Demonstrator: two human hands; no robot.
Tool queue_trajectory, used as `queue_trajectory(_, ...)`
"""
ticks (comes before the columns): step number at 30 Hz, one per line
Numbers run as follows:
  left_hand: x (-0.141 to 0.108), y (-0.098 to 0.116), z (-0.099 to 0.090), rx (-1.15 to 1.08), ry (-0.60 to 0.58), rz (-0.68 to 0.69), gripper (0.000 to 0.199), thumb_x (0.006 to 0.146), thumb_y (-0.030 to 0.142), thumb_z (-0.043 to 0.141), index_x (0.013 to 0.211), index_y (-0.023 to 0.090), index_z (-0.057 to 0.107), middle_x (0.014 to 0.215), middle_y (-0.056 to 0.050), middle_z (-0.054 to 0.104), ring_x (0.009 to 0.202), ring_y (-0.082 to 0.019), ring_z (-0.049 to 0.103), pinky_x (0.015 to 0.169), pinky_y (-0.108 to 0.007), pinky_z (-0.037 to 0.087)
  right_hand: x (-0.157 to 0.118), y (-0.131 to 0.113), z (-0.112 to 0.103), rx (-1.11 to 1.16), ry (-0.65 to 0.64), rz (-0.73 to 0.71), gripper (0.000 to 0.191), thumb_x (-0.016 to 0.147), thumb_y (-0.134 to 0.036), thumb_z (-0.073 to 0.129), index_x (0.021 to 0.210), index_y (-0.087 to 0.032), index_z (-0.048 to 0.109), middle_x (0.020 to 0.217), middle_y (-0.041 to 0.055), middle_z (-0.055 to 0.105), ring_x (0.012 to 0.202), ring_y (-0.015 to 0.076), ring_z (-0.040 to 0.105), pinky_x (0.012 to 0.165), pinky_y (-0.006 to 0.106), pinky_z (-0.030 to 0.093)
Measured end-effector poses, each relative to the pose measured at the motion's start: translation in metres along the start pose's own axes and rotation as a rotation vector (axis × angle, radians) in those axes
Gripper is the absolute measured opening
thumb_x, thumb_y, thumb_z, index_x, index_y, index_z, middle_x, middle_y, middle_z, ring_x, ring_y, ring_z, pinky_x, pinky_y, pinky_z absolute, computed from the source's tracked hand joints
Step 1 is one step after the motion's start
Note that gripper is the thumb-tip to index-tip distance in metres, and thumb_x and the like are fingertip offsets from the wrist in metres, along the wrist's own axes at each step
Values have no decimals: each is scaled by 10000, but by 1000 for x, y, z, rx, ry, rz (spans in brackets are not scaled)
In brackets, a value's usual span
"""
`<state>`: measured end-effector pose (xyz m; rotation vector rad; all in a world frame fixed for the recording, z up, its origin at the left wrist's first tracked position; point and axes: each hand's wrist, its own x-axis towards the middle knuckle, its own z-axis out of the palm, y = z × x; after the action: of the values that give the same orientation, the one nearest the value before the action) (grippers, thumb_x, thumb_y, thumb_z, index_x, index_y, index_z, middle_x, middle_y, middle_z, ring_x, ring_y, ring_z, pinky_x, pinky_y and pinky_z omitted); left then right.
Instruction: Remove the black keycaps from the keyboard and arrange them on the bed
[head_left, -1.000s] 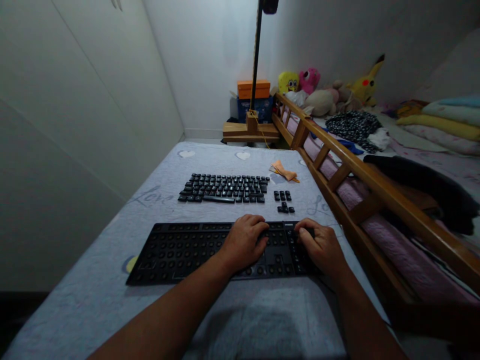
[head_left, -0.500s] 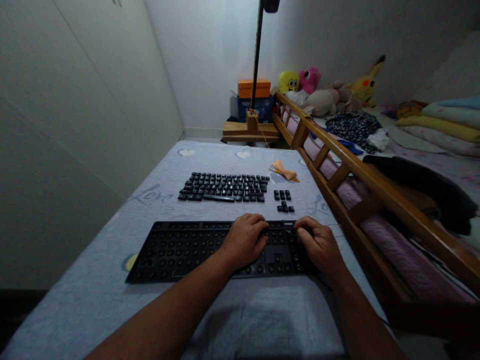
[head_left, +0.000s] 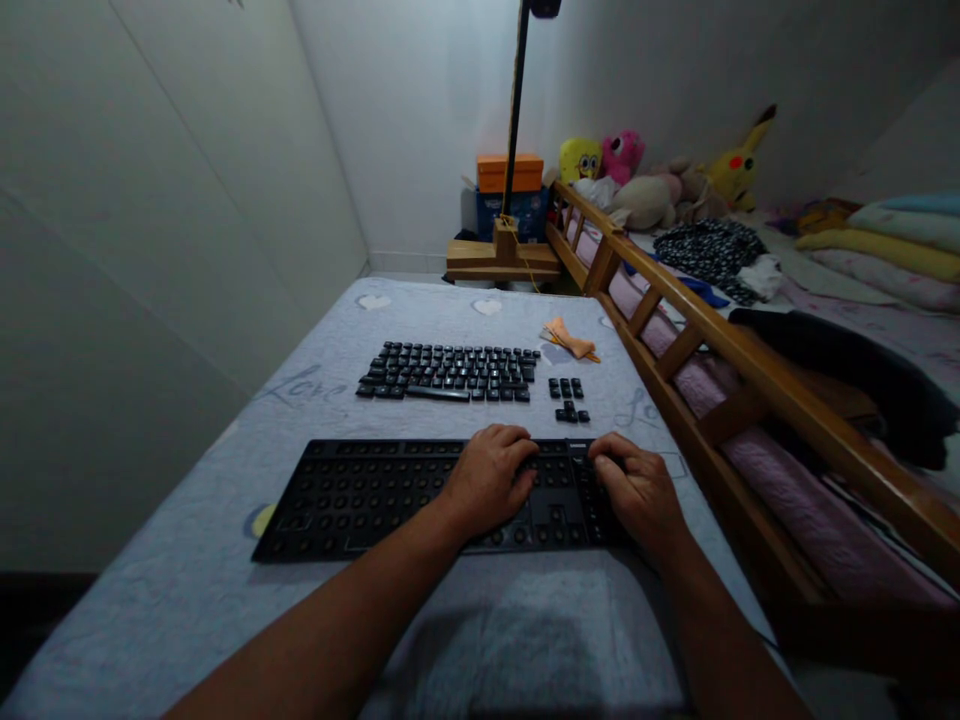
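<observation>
A black keyboard [head_left: 390, 485], its keycaps off over most of the board, lies across the cloth before me. My left hand [head_left: 491, 478] rests on it right of the middle, fingers laid toward the back edge and thumb apart. Over the right-hand end, my right hand [head_left: 637, 485] has curled fingers with thumb and forefinger together at the number pad; whatever is between them is hidden. Behind the keyboard, loose black keycaps [head_left: 457, 372] sit in rows with a long space bar [head_left: 437, 394]. Smaller keycap groups [head_left: 565, 388] lie to their right.
A patterned light-blue cloth [head_left: 300, 420] covers the surface. An orange cloth piece [head_left: 574, 340] lies at the back right. The wooden bed rail [head_left: 682, 320] runs along the right side. Beyond the far edge, a dark pole [head_left: 514, 120] rises from a wooden base [head_left: 469, 258].
The view has shifted very slightly. Both hands and the keycaps keep their places.
</observation>
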<state>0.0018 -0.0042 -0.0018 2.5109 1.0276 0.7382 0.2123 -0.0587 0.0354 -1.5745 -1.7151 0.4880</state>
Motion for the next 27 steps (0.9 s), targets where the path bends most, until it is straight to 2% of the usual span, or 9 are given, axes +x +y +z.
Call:
queue_trajectory(14,0,0,1,-6,5,1,241,833,191,625,1070,191,669,1143,-81,662,1073,-253,590,957,-428,486,0,8,-8,-18,79,19,195,840,-254,458,703,-217,592,558,-34,526,526,150,518,543,264,376)
queue_trajectory(27,0,-1,2,8,9,1,247,830,191,629,1073,192,669,1143,-83,662,1071,-254,592,955,-430,488,-2,9,-2,-76,26,-78,195,858,-210,436,723,-211,576,652,-5,586,626,164,566,606,264,401)
